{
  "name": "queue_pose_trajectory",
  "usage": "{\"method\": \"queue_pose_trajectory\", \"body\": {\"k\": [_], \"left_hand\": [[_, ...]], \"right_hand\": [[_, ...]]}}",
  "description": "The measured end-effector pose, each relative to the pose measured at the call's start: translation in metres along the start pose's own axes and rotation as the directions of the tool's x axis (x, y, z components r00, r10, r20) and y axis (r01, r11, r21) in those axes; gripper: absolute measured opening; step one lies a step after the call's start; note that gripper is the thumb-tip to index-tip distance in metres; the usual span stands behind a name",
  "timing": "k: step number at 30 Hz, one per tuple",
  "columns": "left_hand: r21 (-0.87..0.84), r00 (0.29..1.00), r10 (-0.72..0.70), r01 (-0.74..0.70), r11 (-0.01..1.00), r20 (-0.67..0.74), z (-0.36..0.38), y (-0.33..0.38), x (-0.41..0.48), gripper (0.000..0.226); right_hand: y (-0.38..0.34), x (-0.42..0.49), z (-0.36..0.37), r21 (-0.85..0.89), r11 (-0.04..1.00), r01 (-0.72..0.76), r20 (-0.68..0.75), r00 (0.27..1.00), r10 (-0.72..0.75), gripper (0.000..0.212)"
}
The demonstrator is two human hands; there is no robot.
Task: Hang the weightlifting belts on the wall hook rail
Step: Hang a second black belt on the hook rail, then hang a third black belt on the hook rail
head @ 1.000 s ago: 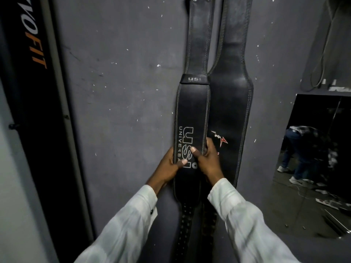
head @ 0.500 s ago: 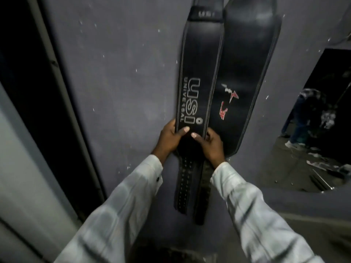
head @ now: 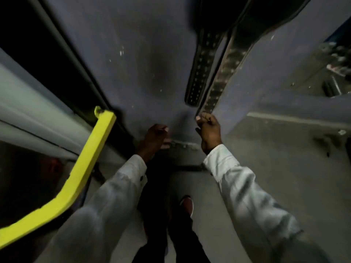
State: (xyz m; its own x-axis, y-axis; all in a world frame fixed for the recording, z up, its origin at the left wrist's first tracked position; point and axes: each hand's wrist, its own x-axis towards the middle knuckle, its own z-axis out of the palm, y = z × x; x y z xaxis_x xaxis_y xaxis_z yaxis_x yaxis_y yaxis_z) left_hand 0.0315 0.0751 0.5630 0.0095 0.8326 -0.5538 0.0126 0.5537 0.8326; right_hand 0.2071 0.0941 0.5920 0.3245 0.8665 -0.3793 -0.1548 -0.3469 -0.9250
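Note:
Two black weightlifting belts hang side by side on the grey wall (head: 133, 54). Only their lower parts and hole-punched tails show: the left belt (head: 200, 71) and the right belt (head: 221, 78). The hook rail is out of frame above. My right hand (head: 209, 130) is curled around the very tip of the right belt's tail. My left hand (head: 154, 137) sits lower and to the left, near the foot of the wall. Its fingers are curled with nothing visible in them. The picture is blurred by motion.
A bent yellow metal bar (head: 83, 168) slants across the lower left, next to a dark frame (head: 57, 44). A mirror (head: 326, 59) is on the wall at right. Below lie the grey floor (head: 284, 158) and my red shoe (head: 187, 204).
My view has swung sharply downward. Both hands have slid down from the wide logo part of the left belt; the right hand now grips the right belt's tail tip, and the left hand has come off.

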Motion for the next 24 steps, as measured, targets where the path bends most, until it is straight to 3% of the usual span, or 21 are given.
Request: {"method": "queue_pose_trajectory", "body": {"k": [3, 7, 11, 13, 16, 20, 24], "left_hand": [[-0.065, 0.988, -0.155, 0.155, 0.986, -0.007, -0.002, -0.098, 0.006, 0.027], [-0.121, 0.930, -0.368, 0.366, 0.923, 0.004, 0.004, -0.204, 0.022, 0.014], [-0.058, 0.894, -0.447, 0.447, 0.893, 0.001, 0.018, -0.301, 0.067, 0.016], [-0.018, 0.894, -0.447, 0.447, 0.894, -0.005, 0.024, -0.335, 0.099, 0.024], [0.318, 0.951, -0.307, 0.300, 0.899, -0.029, 0.039, -0.405, 0.178, 0.040], [0.540, 0.968, -0.249, 0.196, 0.819, 0.028, 0.060, -0.469, 0.273, 0.052], [0.739, 0.965, -0.258, 0.136, 0.660, 0.053, 0.074, -0.519, 0.334, 0.056]], "right_hand": [[0.094, -0.006, -0.024, -0.108, 0.978, -0.178, 0.030, 0.983, 0.182, 0.018], [0.212, -0.003, -0.063, -0.128, 0.896, -0.425, 0.082, 0.896, 0.436, 0.021], [0.330, 0.025, -0.094, -0.161, 0.812, -0.562, 0.050, 0.817, 0.575, 0.032], [0.369, 0.043, -0.097, -0.204, 0.773, -0.600, 0.038, 0.785, 0.619, 0.035], [0.443, 0.089, -0.102, -0.226, 0.735, -0.640, 0.032, 0.749, 0.662, 0.038], [0.527, 0.156, -0.096, -0.240, 0.719, -0.653, 0.079, 0.725, 0.684, 0.020], [0.604, 0.214, -0.095, -0.285, 0.735, -0.616, 0.212, 0.707, 0.675, 0.053]]}}
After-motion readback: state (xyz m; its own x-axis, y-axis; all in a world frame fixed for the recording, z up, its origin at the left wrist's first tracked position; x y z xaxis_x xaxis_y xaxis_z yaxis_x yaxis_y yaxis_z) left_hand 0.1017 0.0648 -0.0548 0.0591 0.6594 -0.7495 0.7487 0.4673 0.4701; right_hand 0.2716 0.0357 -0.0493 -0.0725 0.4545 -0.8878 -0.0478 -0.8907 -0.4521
